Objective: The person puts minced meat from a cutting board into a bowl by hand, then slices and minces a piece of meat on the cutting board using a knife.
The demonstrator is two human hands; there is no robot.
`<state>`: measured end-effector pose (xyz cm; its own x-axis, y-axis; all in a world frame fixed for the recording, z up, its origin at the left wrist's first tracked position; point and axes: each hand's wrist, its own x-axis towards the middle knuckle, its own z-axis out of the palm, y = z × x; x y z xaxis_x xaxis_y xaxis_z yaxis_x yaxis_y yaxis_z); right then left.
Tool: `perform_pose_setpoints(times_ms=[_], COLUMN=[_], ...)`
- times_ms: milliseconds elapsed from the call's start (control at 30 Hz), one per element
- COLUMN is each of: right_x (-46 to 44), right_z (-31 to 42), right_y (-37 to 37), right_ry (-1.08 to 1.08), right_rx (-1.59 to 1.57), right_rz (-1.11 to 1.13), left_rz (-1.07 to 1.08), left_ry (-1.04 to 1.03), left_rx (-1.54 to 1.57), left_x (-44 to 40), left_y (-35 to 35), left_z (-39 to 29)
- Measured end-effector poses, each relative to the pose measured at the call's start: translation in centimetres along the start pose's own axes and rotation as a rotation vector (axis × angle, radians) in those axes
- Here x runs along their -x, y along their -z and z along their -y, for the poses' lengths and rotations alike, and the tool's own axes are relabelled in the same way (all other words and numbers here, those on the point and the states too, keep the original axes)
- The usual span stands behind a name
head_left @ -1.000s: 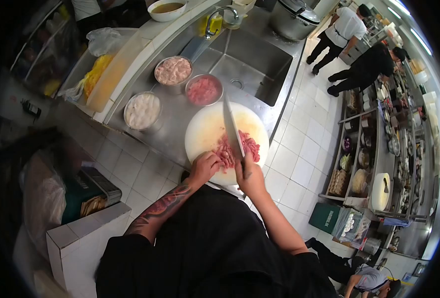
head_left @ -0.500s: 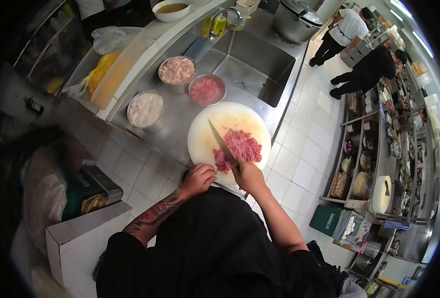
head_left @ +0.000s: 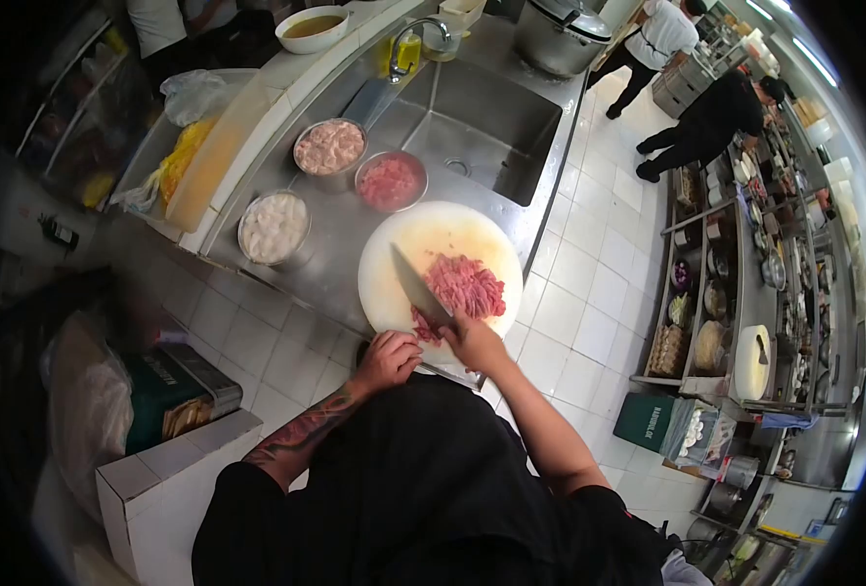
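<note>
My right hand (head_left: 474, 344) is closed around a kitchen knife (head_left: 416, 286), its broad blade pointing up and left across a round white cutting board (head_left: 389, 230). Right of the blade lies a pile of chopped raw red meat (head_left: 467, 286). A few smaller pieces lie near the knife's heel, between my two hands. At the board's near left edge rests my left hand (head_left: 387, 360), fingers curled together. Whatever those fingertips may hold is hidden.
Beyond the board stand metal bowls of pinkish meat (head_left: 331, 147), red meat (head_left: 392, 183) and whitish pieces (head_left: 274, 229). Behind is a steel sink (head_left: 496, 112) with a faucet (head_left: 397, 63). A lidded pot (head_left: 562, 37) stands farther back. Two people work by the right-hand shelves.
The view has shifted slightly. The knife blade has tilted, showing more of its flat side, and the small meat pieces near it are less visible. My left hand stays at the board's edge.
</note>
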<state>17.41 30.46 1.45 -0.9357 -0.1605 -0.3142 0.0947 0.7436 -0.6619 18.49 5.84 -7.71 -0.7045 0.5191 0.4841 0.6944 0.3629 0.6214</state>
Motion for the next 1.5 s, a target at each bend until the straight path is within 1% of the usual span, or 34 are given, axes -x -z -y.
perform_pose_setpoints(times_ms=[33, 67, 100, 167, 200, 233, 267, 300, 333, 367, 400, 433, 467, 500, 567, 600, 633, 700, 767, 833, 867, 900, 967, 1000, 1100, 1133, 1167, 1233, 1267, 1300, 1367, 1400, 1433, 1500], right_x=[-0.4, -0.7, -0.1, 2.1, 2.3, 2.1, 1.7, 1.1, 0.3, 0.4, 0.6, 1.1, 1.7, 1.7, 1.0, 0.2, 0.3, 0.3, 2.4, 3.9, 3.9, 3.1, 0.8, 0.7, 1.6, 2.3, 2.3, 1.8, 0.6, 0.3, 0.0, 0.3, 1.4, 4.4], right_z=[-1.2, -3.1, -2.5, -0.3, -0.7, -1.2, -2.1, -2.9, -2.8, -2.5, -0.5, 0.9, 2.0, 1.9, -0.5, -2.9, -3.2, -3.3, 0.7, 3.2, 3.8, 2.0, -3.0, -2.4, 1.7, 2.8, 2.8, 1.3, -2.2, -3.2, -5.2, -5.9, -4.9, -3.2], right_y=[0.6, 0.4, 1.1, 2.8, 2.2, 1.4, 0.7, 0.5, 1.5, 1.9, 3.9, 5.4, 5.4, 4.4, 1.4, 0.0, 0.9, 3.4, 6.0, 5.4, 4.3, 2.6, -1.9, -0.4, 4.1, 4.4, 3.6, 0.9, -2.0, -1.9, -0.6, 0.0, 1.8, 5.3], right_ry=[-0.010, 0.103, 0.101, 0.000, -0.065, -0.073, -0.115, -0.156, -0.075, -0.085, -0.054, -0.024, -0.028, -0.032, -0.163, -0.175, -0.176, -0.070, -0.083, 0.016, -0.029, -0.022, -0.070, -0.039, -0.023, 0.023, 0.021, -0.061, -0.067, -0.068, 0.035, 0.144, 0.140, -0.211], right_rx=[-0.246, -0.196, -0.196, -0.024, 0.014, 0.011, 0.119, 0.224, 0.184, 0.170, 0.157, 0.146, 0.096, 0.094, 0.164, 0.188, 0.183, 0.110, 0.106, 0.011, -0.055, -0.054, 0.101, 0.144, 0.132, 0.072, 0.075, 0.116, 0.159, 0.157, -0.124, -0.292, -0.292, -0.715], right_rz=[0.053, -0.073, -0.081, -0.315, -0.328, -0.331, -0.275, -0.221, -0.252, -0.259, -0.267, -0.274, -0.339, -0.344, -0.326, -0.243, -0.248, -0.211, -0.223, -0.476, -0.491, -0.486, -0.235, -0.234, -0.253, -0.338, -0.335, -0.313, -0.228, -0.236, -0.235, -0.310, -0.321, -0.221], left_rz=[-0.006, -0.012, -0.009, 0.012, 0.013, 0.052, 0.091, 0.097, 0.097, 0.111, 0.060, 0.067, 0.042, 0.016, 0.018, 0.014, 0.018, 0.009, -0.011, -0.036, -0.020, -0.008, 0.030, 0.064, 0.057, 0.056, 0.045, 0.032, 0.043, 0.059, 0.066, 0.071, 0.077, 0.080], left_ry=[0.013, 0.022, 0.014, 0.020, 0.020, 0.063, 0.097, 0.082, 0.091, 0.105, 0.084, 0.070, 0.070, 0.075, 0.065, 0.054, 0.049, 0.041, 0.075, 0.129, 0.116, 0.096, 0.109, 0.117, 0.116, 0.118, 0.090, 0.063, 0.076, 0.084, 0.068, 0.052, 0.043, -0.016], left_rx=[-0.015, -0.028, -0.026, -0.016, -0.016, -0.005, 0.009, 0.013, 0.016, 0.022, 0.031, 0.032, 0.029, 0.025, 0.029, 0.031, 0.030, 0.043, 0.035, 0.030, 0.008, -0.016, -0.009, -0.006, 0.000, 0.004, 0.005, 0.003, 0.010, 0.016, -0.004, -0.018, -0.014, -0.017], left_x=[-0.1, -0.4, -1.0, -2.0, -2.5, -3.1, -4.0, -5.1, -6.2, -6.5, -7.5, -8.5, -9.4, -9.9, -10.4, -10.7, -10.8, -9.7, -7.1, -5.3, -4.8, -4.8, -4.7, -5.0, -4.7, -4.8, -4.7, -4.5, -4.4, -4.4, -4.7, -5.0, -5.5, -6.3], left_y=[0.3, 0.4, 0.6, 0.6, 0.3, -0.1, -0.8, -1.5, -2.0, -2.3, -2.5, -2.7, -3.0, -3.2, -3.4, -3.5, -2.8, -1.0, -0.3, -0.4, -0.1, 0.1, 0.0, 0.0, 0.3, 0.2, 0.3, 0.5, 0.4, 0.4, 1.0, 1.1, 1.0, 0.7], left_z=[-0.4, -0.7, -0.9, -1.3, -1.3, -1.2, -1.0, -0.4, 0.4, 0.7, 0.6, 0.9, 1.2, 1.4, 1.8, 1.9, 1.4, 0.2, 0.7, 0.5, 0.4, 0.4, 0.3, 0.4, 0.3, 0.1, -0.1, -0.2, -0.2, -0.1, -0.5, -0.8, -0.8, -0.9])
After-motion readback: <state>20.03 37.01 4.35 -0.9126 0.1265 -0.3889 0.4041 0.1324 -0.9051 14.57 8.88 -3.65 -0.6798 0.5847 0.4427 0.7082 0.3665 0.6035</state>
